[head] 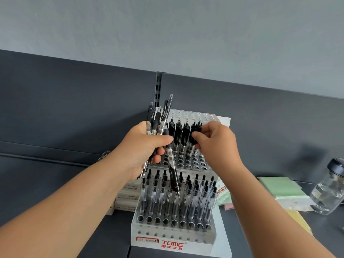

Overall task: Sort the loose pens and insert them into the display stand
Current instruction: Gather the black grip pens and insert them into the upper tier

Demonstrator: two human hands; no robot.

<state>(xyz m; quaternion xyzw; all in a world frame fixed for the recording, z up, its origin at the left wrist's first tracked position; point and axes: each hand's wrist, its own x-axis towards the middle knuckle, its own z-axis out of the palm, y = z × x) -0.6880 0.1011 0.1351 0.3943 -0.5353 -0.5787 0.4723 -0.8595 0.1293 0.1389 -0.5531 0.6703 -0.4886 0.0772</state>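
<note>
Left hand (141, 146): clutching black-and-clear plastic pens (160, 120), liable to drop one
Right hand (216, 142): pinching black pen (196, 130) in clear acrylic stand (173, 237)

The jar (329, 187) is cut off by the right edge. The left forearm (78, 200) hides most of the boxes (128, 199). The left hand (141, 148) covers the middle of its bundle (158, 118). The right hand (217, 144) partly covers the pen (196, 129) it pinches. The label (147, 240) on the stand (195, 239) is too blurred to read.

Left grip (143, 146) fisted, right grip (216, 140) pinched.
</note>
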